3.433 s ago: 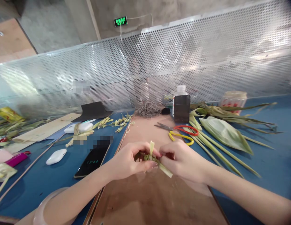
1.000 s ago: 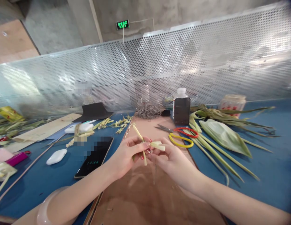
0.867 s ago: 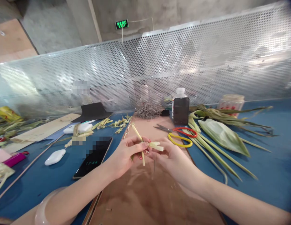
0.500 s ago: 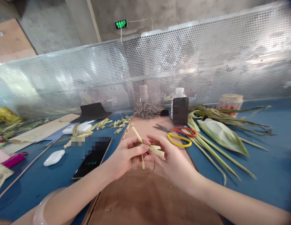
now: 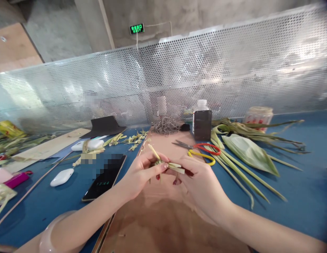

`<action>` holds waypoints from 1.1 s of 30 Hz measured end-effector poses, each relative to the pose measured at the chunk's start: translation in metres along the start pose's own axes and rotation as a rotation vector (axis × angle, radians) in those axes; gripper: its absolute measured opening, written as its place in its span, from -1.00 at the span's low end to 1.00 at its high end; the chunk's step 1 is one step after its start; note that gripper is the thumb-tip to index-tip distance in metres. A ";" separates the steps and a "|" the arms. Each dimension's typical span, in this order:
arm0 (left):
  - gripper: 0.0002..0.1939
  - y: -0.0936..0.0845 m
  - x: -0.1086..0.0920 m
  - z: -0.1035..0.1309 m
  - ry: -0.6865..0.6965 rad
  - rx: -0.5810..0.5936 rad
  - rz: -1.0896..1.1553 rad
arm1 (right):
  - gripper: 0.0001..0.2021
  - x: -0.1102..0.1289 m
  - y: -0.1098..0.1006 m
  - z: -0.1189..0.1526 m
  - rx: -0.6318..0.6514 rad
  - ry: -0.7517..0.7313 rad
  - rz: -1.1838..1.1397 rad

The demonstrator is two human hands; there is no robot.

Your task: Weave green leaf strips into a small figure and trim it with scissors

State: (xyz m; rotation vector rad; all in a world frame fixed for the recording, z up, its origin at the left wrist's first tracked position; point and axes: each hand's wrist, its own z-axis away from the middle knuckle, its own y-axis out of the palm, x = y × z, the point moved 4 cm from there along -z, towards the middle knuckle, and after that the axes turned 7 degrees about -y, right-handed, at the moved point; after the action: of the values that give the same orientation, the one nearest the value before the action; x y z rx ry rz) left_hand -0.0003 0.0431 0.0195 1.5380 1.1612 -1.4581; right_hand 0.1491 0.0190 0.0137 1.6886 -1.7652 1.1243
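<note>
Perforated metal is stood up as a screen (image 5: pixel 231 63) behind a blue table (image 5: pixel 305 189), on which a brown board (image 5: pixel 142 225) is laid, with a broad green leaf (image 5: pixel 250 153) placed to its right and a black phone (image 5: pixel 106 179) to its left. Above the board, small leaf strips (image 5: pixel 154 151) are pinched between thumb and fingers by the left hand (image 5: pixel 138 174), while the right hand (image 5: pixel 202 179) is curled beside their pale ends, though whether these are gripped cannot be told.
</note>
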 end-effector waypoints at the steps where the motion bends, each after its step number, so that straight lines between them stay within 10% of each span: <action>1: -0.86 0.000 0.000 0.000 0.007 -0.007 -0.009 | -0.84 0.001 -0.002 0.000 -0.018 -0.031 0.052; 21: -0.85 0.009 -0.003 0.003 -0.037 0.110 0.159 | -0.72 0.018 -0.006 0.003 -0.080 -0.497 0.274; 33: -0.77 0.010 0.003 0.003 -0.034 0.236 0.220 | -0.74 0.015 -0.009 0.008 0.101 -0.673 0.479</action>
State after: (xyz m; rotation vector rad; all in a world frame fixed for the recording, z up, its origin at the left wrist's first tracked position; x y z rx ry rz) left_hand 0.0074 0.0371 0.0152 1.7321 0.7926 -1.5055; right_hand 0.1570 0.0043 0.0230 1.9035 -2.6766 0.8774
